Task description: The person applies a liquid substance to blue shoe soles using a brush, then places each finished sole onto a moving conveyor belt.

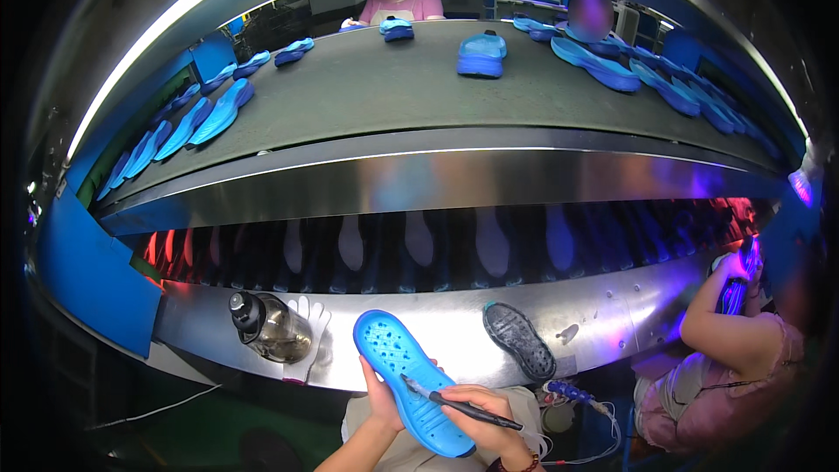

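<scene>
A bright blue shoe sole point(391, 350) with a cluster of small holes lies tilted above my lap. My left hand point(381, 400) grips its left edge, thumb and fingers around the side. In my right hand point(486, 418) is a slim brush point(476, 411) with a black handle and a pale metal ferrule. The brush tip touches, or is just above, the middle of the sole's holed face. On the metal bench just beyond my right hand rests a dark grey sole point(520, 339) with holes.
A dark-capped bottle point(278, 332) and a white glove point(313, 336) sit on the metal bench point(350, 371) to the left. Beyond, a lower level carries soles under red and violet light. Blue soles point(482, 54) line the upper belt point(350, 87). Another person point(725, 341) works at right.
</scene>
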`<state>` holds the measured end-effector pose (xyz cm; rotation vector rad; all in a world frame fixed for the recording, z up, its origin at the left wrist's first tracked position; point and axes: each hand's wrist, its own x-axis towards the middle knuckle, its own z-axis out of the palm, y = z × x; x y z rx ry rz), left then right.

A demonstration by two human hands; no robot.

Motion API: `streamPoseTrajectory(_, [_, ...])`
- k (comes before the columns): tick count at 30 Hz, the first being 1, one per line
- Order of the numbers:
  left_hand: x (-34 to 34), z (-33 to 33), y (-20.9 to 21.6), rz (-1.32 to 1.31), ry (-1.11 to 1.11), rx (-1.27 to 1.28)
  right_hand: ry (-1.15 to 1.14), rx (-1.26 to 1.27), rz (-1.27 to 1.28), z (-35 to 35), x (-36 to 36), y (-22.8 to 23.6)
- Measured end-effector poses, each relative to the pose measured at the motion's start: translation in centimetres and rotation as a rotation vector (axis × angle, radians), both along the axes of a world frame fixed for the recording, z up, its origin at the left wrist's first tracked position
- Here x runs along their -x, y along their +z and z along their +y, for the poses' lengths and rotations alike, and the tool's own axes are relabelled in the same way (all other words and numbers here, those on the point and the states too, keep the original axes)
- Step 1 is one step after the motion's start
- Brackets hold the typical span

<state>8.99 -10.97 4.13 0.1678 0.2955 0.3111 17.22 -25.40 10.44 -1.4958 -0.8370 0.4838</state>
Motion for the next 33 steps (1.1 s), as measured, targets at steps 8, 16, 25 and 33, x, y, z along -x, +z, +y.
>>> streamPoseTrajectory(8, [-0.9, -0.2, -1.2, 0.048, 0.027, 0.016, -0.032, 0.01, 0.067, -0.7, -0.1, -1.3])
streamPoseTrajectory(16, [-1.3, -0.2, -1.2, -0.017, -0.009, -0.015, 0.019, 0.03, 0.026, -0.4, -0.8, -1.2])
streamPoseTrajectory(25, [-0.5, -0.1, -1.4, 0.127, 0.011, -0.093, 0.037, 0.044, 0.028, -0.2, -0.5, -1.7])
streamPoseTrajectory(33, [-0.7, -0.2, -1.7, 0.071, -0.003, -0.075, 0.04, 0.047, -0.025, -0.5, -0.7, -2.0])
